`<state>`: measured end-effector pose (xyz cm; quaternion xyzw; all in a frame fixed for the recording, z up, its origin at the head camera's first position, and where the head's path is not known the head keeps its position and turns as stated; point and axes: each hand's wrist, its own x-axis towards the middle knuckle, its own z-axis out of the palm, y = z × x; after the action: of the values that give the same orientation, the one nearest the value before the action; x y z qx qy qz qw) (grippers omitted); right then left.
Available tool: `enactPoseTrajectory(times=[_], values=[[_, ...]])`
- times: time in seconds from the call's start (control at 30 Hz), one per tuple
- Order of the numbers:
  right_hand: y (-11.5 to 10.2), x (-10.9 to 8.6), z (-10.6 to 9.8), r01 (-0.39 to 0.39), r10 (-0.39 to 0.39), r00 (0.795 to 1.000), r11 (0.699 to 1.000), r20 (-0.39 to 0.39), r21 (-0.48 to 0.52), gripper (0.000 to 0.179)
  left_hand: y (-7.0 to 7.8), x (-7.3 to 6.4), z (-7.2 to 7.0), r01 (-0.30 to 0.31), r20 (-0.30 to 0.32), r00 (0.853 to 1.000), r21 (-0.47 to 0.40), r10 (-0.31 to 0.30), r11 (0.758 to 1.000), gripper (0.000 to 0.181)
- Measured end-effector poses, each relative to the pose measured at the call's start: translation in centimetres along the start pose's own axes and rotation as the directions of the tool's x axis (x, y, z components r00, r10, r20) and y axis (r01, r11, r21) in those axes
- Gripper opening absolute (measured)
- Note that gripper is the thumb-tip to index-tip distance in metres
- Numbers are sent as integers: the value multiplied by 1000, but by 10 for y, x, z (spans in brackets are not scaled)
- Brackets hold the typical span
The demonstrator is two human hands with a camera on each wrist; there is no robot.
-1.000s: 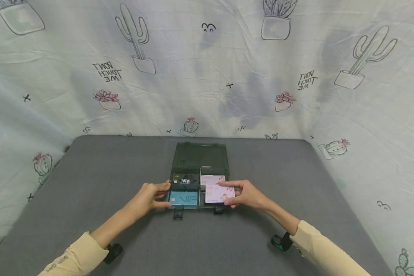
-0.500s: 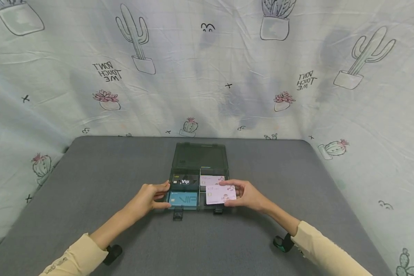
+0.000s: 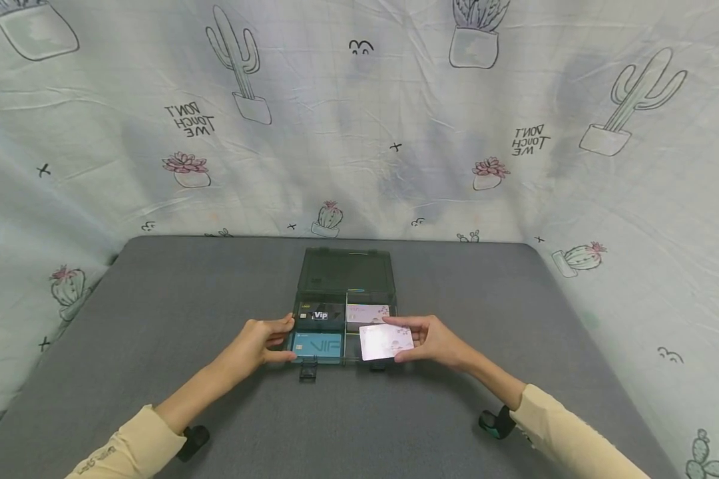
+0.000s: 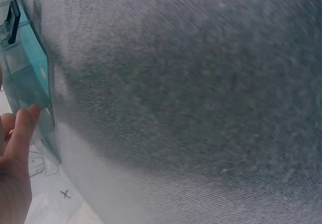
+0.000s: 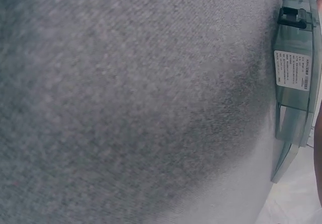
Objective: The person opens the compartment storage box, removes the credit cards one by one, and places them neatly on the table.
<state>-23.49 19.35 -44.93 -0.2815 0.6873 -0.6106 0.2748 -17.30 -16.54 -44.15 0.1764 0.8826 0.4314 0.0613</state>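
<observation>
A clear dark green plastic box (image 3: 351,362) lies in the head view with its lid (image 3: 344,271) swung back. Its left side is held between the thumb and fingers of my left hand (image 3: 256,340). My right hand (image 3: 436,342) pinches a pink VIP card (image 3: 385,342) by its right edge, above the front right compartment. Another pink card (image 3: 367,313) lies in the back right compartment. On the left are a black Vip card (image 3: 321,316) at the back and a blue VIP card (image 3: 317,345) in front. The right wrist view shows only a sliver of the right hand.
The box stands on a grey table (image 3: 216,286) with rounded back corners. A white cloth (image 3: 311,120) with cactus prints hangs behind and beside it. Latches (image 3: 308,370) stick out at the box's front. A printed label (image 5: 293,70) is on its outside.
The right hand has drawn the pink card slightly right and toward me, uncovering more of the card behind it. The card has tilted and now catches glare. The left hand stays put.
</observation>
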Motion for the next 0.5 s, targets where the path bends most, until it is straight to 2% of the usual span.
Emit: enactPoseTrajectory(times=[0.33, 0.5], values=[[7, -4, -4, 21, -21, 1000, 1000, -23, -11, 61, -2, 0, 1, -20, -10, 1000, 33, 20, 999, 63], [9, -7, -6, 32, -32, 999, 999, -33, -1, 62, -2, -1, 2, -21, -7, 1000, 2, 21, 1000, 64]])
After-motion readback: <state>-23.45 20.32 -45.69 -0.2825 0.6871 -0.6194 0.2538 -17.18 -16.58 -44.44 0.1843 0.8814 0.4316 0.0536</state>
